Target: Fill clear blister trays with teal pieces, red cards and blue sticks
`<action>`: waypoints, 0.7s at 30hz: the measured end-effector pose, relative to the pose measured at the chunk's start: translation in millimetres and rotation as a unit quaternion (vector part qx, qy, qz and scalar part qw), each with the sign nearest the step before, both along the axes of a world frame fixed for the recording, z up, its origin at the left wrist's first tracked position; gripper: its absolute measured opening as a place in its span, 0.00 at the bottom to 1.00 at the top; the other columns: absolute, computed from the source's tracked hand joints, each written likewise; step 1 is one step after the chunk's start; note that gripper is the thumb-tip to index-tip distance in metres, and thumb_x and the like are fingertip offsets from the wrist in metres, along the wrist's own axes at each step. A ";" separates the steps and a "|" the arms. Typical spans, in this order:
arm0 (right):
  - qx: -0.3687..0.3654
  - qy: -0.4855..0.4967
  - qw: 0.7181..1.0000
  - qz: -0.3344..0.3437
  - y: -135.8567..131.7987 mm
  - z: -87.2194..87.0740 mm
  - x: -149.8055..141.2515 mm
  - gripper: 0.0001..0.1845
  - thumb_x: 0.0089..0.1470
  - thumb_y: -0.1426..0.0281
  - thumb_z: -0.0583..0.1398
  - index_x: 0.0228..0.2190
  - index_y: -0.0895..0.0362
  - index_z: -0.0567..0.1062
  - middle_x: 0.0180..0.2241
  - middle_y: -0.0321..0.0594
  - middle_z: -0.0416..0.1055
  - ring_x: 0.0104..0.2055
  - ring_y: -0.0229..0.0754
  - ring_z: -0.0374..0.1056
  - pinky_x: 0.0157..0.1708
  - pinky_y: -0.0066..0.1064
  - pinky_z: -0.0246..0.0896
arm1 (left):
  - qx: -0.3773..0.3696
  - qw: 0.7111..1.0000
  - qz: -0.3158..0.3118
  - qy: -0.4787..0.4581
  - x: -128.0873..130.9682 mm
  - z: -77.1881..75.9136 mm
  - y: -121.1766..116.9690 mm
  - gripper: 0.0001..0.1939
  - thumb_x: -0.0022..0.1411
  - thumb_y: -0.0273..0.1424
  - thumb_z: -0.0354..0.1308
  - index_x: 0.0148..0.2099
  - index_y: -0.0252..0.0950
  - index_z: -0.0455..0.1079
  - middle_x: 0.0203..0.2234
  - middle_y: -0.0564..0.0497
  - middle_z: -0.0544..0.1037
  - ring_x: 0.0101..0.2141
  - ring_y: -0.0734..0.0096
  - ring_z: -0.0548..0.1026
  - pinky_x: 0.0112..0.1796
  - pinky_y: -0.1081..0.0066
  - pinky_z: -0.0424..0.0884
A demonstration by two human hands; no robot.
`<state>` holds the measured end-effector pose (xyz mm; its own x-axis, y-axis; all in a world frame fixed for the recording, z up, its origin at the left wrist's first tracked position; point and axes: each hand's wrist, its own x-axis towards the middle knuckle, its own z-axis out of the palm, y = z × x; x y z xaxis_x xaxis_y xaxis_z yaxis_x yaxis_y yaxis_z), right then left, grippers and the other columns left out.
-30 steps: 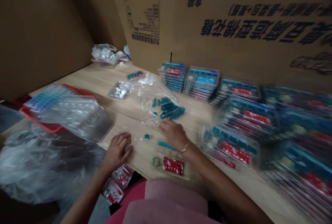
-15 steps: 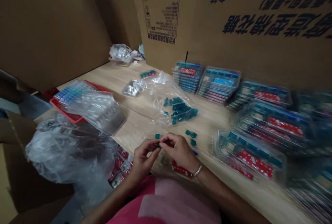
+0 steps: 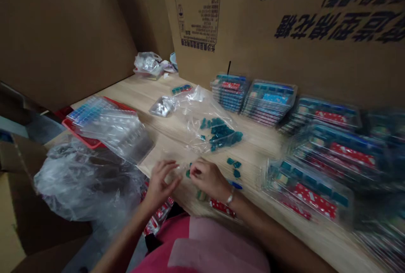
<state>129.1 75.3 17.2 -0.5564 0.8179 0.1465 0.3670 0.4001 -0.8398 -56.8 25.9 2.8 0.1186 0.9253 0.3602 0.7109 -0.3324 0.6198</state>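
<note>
My left hand (image 3: pixel 163 182) is above the table's near edge, thumb and fingers apart, slightly blurred. To its right, my right hand (image 3: pixel 210 180) has its fingers curled into a pinch; whatever they hold is hidden. A small dark green piece (image 3: pixel 188 173) lies by the right fingertips. Between the hands is a faint see-through shape, too smeared to name. Under my right wrist are a red white-dotted piece (image 3: pixel 222 207), a pale block (image 3: pixel 201 195) and a blue object (image 3: pixel 235 184). Three loose green pieces (image 3: pixel 236 173) rest just beyond.
A clear plastic bag (image 3: pixel 193 114) holds several green pieces (image 3: pixel 221 131). Stacks of filled clear trays (image 3: pixel 310 188) line the right side. On the left, a red basket (image 3: pixel 82 139) carries clear plastic trays (image 3: pixel 123 131). Crumpled plastic (image 3: pixel 85 184) hangs below; cardboard boxes (image 3: pixel 237 24) stand behind.
My hands, which met at the fingertips over a small dark piece, have come apart. The left moved a little left and its fingers spread; the right stays curled.
</note>
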 end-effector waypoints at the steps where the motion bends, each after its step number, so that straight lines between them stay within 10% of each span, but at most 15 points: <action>1: 0.068 -0.045 0.996 0.024 8.0 -2.3 -5.2 0.07 0.48 0.81 0.58 0.24 0.60 0.71 0.30 0.38 0.69 0.34 0.37 0.65 0.35 0.27 0.59 | 0.008 0.999 0.020 0.033 -7.6 -4.5 4.6 0.10 0.57 0.33 0.58 0.42 0.38 0.71 0.40 0.46 0.75 0.42 0.62 0.71 0.44 0.61 0.66; 11: 0.194 -0.239 0.947 0.097 28.9 -6.2 -17.3 0.07 0.58 0.74 0.56 0.31 0.58 0.74 0.35 0.39 0.72 0.38 0.39 0.66 0.37 0.27 0.57 | 0.022 0.994 0.002 0.103 -20.0 -30.8 18.6 0.04 0.61 0.33 0.53 0.36 0.38 0.66 0.34 0.49 0.74 0.37 0.65 0.70 0.40 0.63 0.64; 17: 0.147 -0.358 0.914 -0.126 22.5 7.6 61.1 0.07 0.56 0.77 0.55 0.33 0.59 0.73 0.38 0.46 0.71 0.44 0.45 0.63 0.43 0.33 0.56 | 0.021 0.993 0.011 0.113 -17.1 -31.7 18.9 0.05 0.61 0.32 0.52 0.37 0.37 0.66 0.35 0.47 0.74 0.37 0.64 0.70 0.41 0.62 0.64; 21: 0.109 -0.374 0.911 -0.138 20.9 11.5 79.9 0.09 0.52 0.80 0.55 0.35 0.61 0.73 0.36 0.48 0.71 0.42 0.47 0.65 0.42 0.35 0.57 | 0.060 0.994 0.072 0.058 -2.9 -18.5 4.9 0.06 0.57 0.32 0.56 0.38 0.37 0.69 0.41 0.45 0.74 0.43 0.60 0.70 0.46 0.59 0.62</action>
